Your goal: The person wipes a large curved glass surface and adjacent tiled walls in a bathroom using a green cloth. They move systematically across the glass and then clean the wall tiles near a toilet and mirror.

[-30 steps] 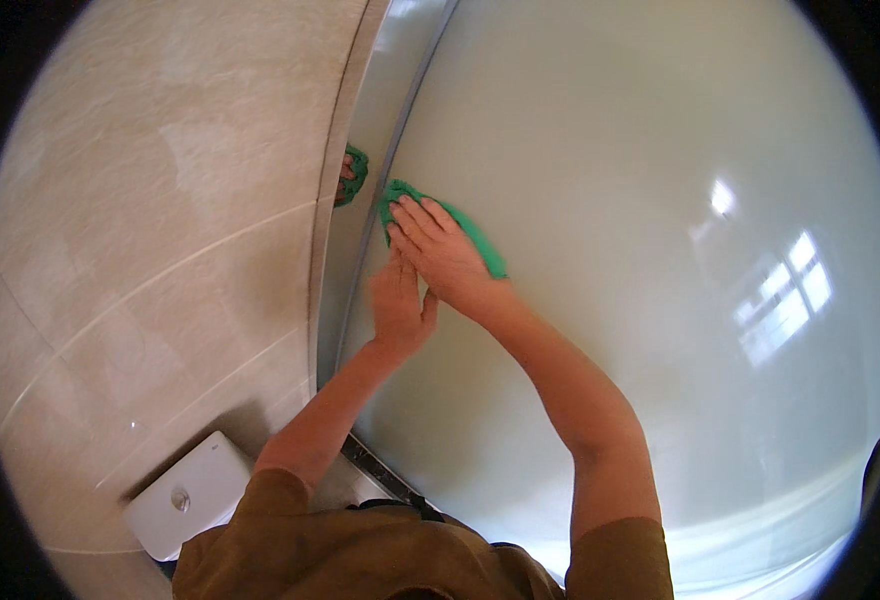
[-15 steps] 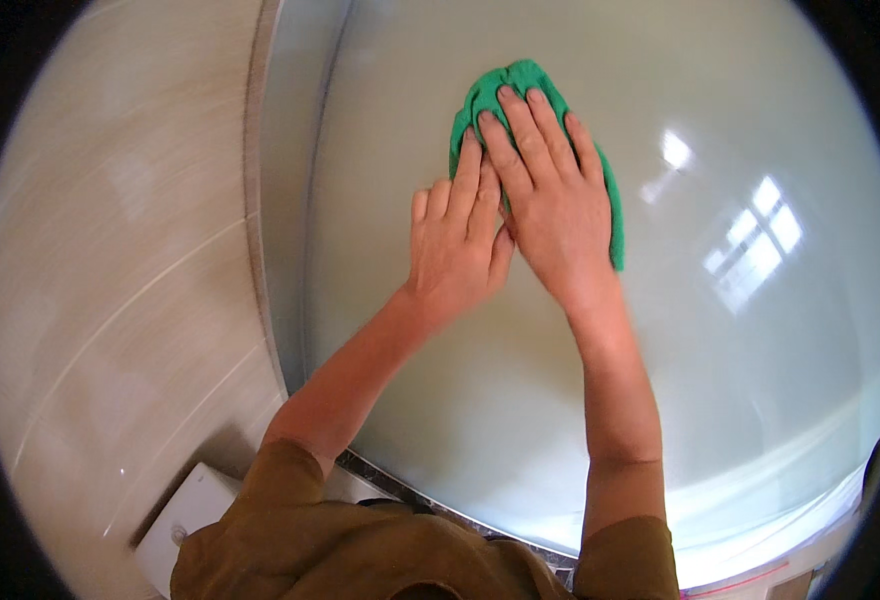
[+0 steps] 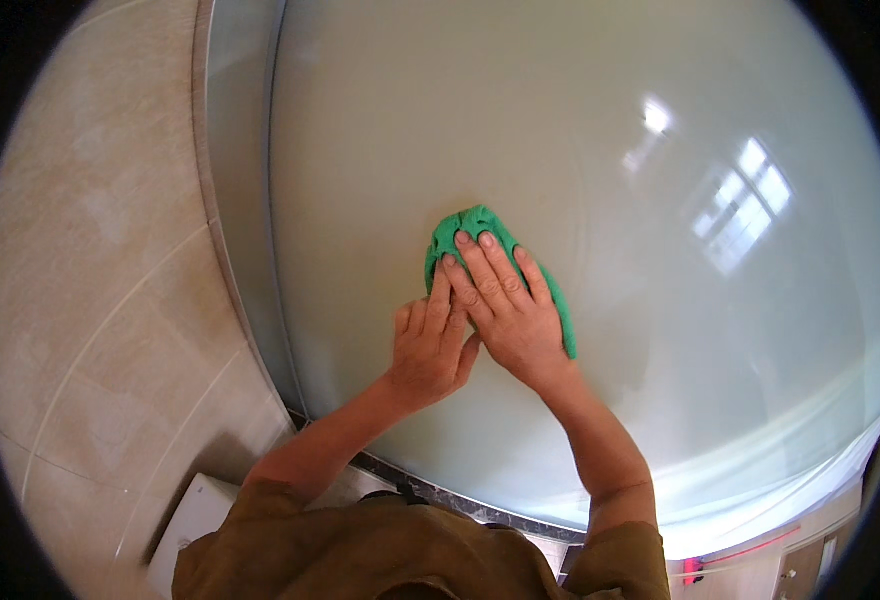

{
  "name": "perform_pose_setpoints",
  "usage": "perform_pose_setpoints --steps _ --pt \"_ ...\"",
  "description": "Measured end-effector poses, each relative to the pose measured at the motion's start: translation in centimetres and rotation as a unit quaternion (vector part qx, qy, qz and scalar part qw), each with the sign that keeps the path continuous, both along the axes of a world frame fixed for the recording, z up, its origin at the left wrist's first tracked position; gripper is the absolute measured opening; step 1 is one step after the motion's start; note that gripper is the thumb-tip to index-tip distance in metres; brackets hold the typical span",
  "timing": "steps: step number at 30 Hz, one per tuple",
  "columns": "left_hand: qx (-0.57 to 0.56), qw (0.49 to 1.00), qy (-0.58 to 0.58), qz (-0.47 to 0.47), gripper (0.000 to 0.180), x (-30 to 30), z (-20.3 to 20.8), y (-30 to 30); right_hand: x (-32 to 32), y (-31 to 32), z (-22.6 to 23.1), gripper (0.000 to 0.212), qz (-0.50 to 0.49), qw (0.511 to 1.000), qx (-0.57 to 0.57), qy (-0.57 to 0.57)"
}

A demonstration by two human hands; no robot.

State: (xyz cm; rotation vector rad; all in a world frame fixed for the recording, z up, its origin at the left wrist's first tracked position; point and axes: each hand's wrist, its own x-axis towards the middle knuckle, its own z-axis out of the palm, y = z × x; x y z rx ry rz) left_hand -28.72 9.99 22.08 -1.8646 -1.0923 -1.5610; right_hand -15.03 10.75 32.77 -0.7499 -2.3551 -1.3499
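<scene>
A green cloth (image 3: 478,217) lies bunched against a large, smooth, pale glass-like panel (image 3: 380,150), near the middle of the view. My right hand (image 3: 515,320) holds the cloth pressed to the panel, with its long fingers laid over it and one edge trailing out beside the wrist. Close on its left is my left hand (image 3: 430,345), its index and middle fingers stretched out to the lower left edge of the cloth. The other fingers of that hand are bent slightly, and its thumb points toward my right hand. The right thumb is hidden.
A beige tiled wall (image 3: 110,330) runs along the left, beside a grey frame strip (image 3: 240,150). At the lower left stands a white box-like fixture (image 3: 192,520). A dark stone edge (image 3: 440,492) borders the panel below. Window reflections shine on the right.
Both hands and the green cloth have slid down the panel toward me and slightly left. My elbows are bent more now. The view has shifted a little.
</scene>
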Motion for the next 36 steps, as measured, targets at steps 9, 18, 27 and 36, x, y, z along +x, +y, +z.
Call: perform_pose_setpoints --steps 9,18,27,36 --pt "0.087 0.996 0.005 -0.005 0.067 1.4 12.6 1.2 1.4 -0.6 12.1 0.060 0.024 0.993 0.069 0.097" --pt "0.070 0.998 0.005 0.004 0.062 3.2 8.8 0.4 3.1 -1.2 8.3 0.067 -0.015 0.988 0.084 0.126" --pt "0.007 0.996 0.079 -0.032 0.062 3.7 -0.4 -1.1 5.6 -1.6 -2.9 0.050 -0.055 0.990 0.073 0.105" --pt "0.060 0.992 0.094 -0.056 0.062 3.5 4.6 -0.6 6.3 -1.5 1.1 0.051 -0.033 0.988 0.048 0.144"
